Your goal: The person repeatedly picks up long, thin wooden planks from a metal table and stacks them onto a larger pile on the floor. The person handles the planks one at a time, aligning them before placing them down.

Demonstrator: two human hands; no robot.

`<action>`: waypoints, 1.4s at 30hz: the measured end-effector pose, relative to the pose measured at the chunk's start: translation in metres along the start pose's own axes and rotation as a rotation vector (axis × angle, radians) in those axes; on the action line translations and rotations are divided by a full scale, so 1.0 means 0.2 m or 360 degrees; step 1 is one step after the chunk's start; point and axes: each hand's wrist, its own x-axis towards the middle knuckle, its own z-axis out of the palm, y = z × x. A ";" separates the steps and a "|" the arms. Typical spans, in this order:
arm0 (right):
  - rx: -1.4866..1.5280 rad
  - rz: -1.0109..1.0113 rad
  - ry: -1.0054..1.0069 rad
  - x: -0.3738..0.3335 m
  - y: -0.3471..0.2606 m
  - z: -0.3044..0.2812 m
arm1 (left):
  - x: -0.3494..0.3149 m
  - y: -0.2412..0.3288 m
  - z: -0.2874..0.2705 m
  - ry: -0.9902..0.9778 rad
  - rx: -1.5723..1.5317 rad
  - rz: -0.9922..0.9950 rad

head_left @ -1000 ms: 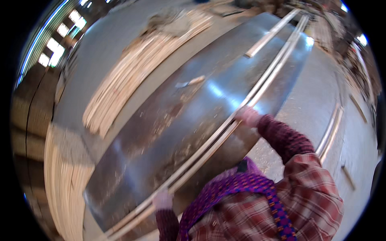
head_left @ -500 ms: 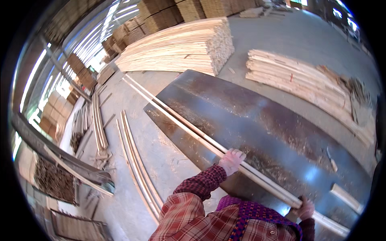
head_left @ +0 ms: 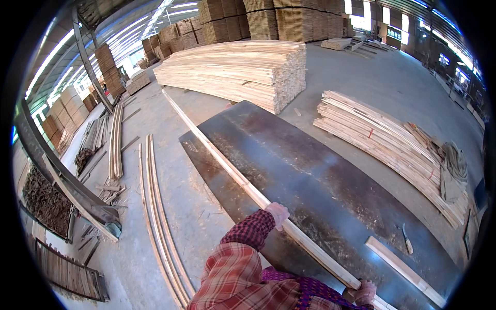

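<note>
Long pale wooden strips (head_left: 237, 176) run slantwise along the left side of a dark metal-topped table (head_left: 310, 170), their far end reaching past its edge. They lie so close together that I cannot tell exactly how many there are. Partway along, my left hand (head_left: 278, 214) is closed over them from above. Nearer to me, my right hand (head_left: 364, 293) is closed round the strips by a cut end, its fingers partly hidden. To the right on the tabletop lie a short wooden piece (head_left: 405, 271) and a knife (head_left: 407, 239).
Several loose strips (head_left: 154, 206) lie on the floor at my left. Beyond the table stands a big stack of pale lumber (head_left: 222, 70). A lower pile of boards (head_left: 382, 144) with a grey cloth (head_left: 453, 170) lies to the right. A curved metal beam (head_left: 57, 170) rises at far left.
The strips, seen with a gap between them before, now lie together. Both hands still hold them and sit slightly lower and further left in view, as the head view has shifted.
</note>
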 end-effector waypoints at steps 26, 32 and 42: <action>0.0653 0.0544 0.0087 0.02 0.09 -0.01 | 0.08 0.68 0.02 0.0107 -0.0132 0.0433; 0.0312 0.0690 0.0076 0.02 0.01 -0.11 | 0.13 0.69 0.06 0.0198 0.0042 0.0443; 0.0371 0.0835 -0.0148 0.00 -0.03 -0.22 | 0.18 0.93 0.17 0.0508 -0.0054 0.0582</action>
